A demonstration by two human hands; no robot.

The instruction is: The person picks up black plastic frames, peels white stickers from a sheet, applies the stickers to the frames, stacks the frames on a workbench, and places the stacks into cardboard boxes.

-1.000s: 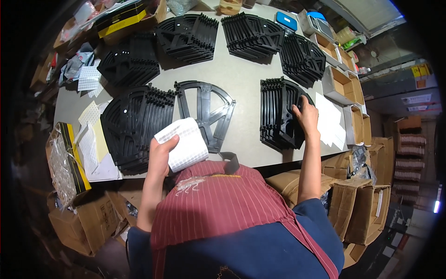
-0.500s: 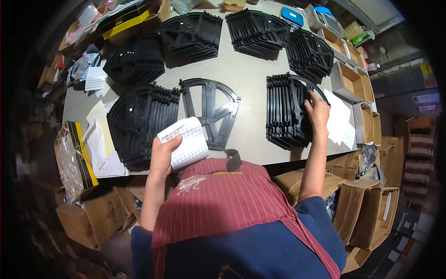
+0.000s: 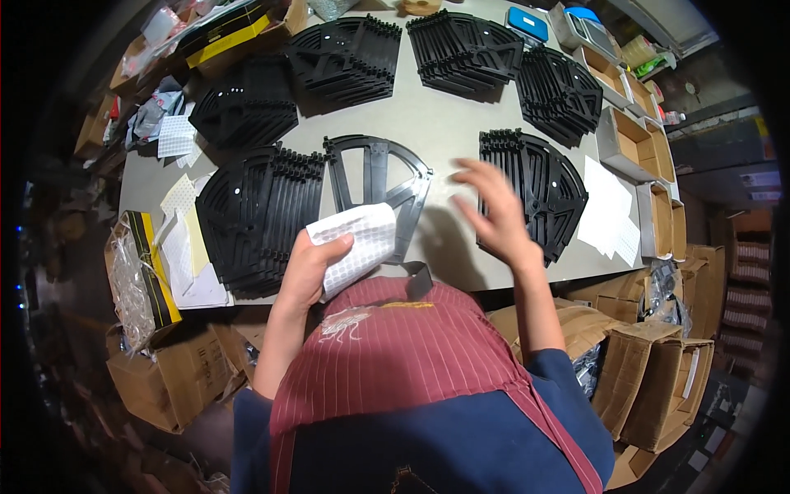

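Note:
My left hand (image 3: 317, 267) grips a bent white sheet of small round stickers (image 3: 362, 239), its thumb lying on top. The sheet covers the lower part of a single black fan-shaped plastic frame (image 3: 376, 169) that lies flat on the table. My right hand (image 3: 496, 216), partly blurred, hangs over the table between that frame and a stack of black frames (image 3: 543, 185) on the right. Its fingers are spread and hold nothing. Close by on the left stands another stack of the same frames (image 3: 255, 218). A white dot shows on the outer frame of each of these stacks.
More black frame stacks (image 3: 346, 58) line the far side of the table (image 3: 444, 123). Sticker sheets (image 3: 177, 136) and papers (image 3: 607, 210) lie at both sides. Small open boxes (image 3: 629, 144) stand along the right edge. Cardboard boxes (image 3: 169, 383) sit below the table.
My right hand has come off the right stack and swung left, its fingers spreading. My left hand has shifted slightly right with the sticker sheet.

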